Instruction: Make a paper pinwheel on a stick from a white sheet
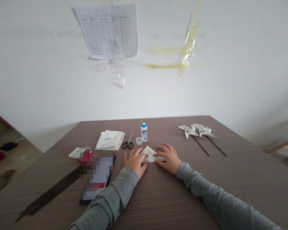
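Note:
A small piece of printed paper lies on the table in front of me, one corner pointing toward the wall. My left hand rests on its left side with the fingers spread. On its right side lies my right hand, fingers also stretched out over the paper. Parts of the sheet are hidden under both hands. Just beyond it stand a white glue bottle with a blue top and a translucent cap. Black-handled scissors lie to the left of the cap.
A stack of paper squares is at the back left. Nearer are an opened red and white box, a phone and a bundle of dark sticks. Two paper pinwheels on sticks lie at the right. A wall rises behind the table.

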